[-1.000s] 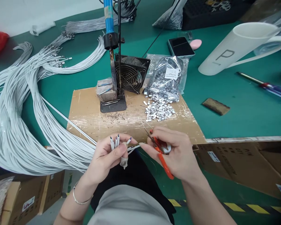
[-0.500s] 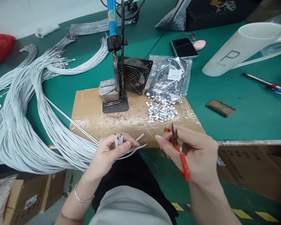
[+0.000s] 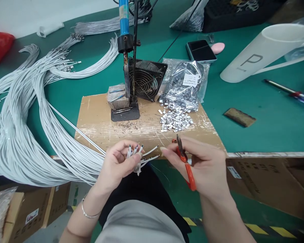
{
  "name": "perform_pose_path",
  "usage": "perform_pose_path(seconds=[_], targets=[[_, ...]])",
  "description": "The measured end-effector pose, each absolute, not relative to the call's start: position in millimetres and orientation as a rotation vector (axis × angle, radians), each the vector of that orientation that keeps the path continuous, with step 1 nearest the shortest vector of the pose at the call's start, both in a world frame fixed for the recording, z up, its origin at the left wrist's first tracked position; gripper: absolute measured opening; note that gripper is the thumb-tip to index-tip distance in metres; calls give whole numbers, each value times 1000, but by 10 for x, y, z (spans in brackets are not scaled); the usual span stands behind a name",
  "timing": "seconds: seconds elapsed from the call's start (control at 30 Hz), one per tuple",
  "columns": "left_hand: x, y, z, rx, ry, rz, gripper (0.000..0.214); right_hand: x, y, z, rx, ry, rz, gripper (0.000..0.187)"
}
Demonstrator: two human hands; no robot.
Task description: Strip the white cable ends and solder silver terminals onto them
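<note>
Left hand (image 3: 119, 163) pinches thin white cable ends (image 3: 152, 151) beside orange-handled metal cutters (image 3: 190, 177) in the right hand (image 3: 202, 163)

At the lower centre of the frame, the left hand is closed, thumb pressed against curled fingers, with hold of several cable ends. Some poke upward between the fingers, showing dark tips; others reach toward the right of the frame.

The right hand, right of centre, is partly closed around the cutters, whose blades point up. Its outstretched thumb tip is just beside one cable end; whether they touch cannot be told.

A thick bundle of white cables (image 3: 17, 135) sweeps down the left side of the frame toward the left hand. Above the hands, a flat brown cardboard sheet (image 3: 96, 128) bears a blue-handled tool (image 3: 124, 25) on a black metal stand (image 3: 126, 114), a black square fan (image 3: 145, 84) and a heap of small white-and-grey pieces (image 3: 176, 120). Directly above the heap is a clear plastic bag (image 3: 183, 87) with a white label. A tall white mug (image 3: 255, 59), marked "P", occupies the upper right on the green tabletop (image 3: 243, 141).
</note>
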State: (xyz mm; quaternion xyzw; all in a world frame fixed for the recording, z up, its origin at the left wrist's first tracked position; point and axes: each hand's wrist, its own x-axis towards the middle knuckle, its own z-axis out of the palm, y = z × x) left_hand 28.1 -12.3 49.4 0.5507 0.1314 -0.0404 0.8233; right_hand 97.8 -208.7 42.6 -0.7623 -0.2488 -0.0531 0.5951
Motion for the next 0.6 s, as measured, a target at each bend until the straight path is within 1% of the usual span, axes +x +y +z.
perform_pose_path(seconds=[0.2,0.43,0.6], targets=[[265,-152,503,1222,330,-90,25,970,-2100,401,-1772,-652,-10,34],[249,-130,521,1239,327,-120,27,944,-2125,305,-1814,-673,93,33],[237,-116,525,1292,299,-104,30,946,-2119,266,-1817,-660,133,37]])
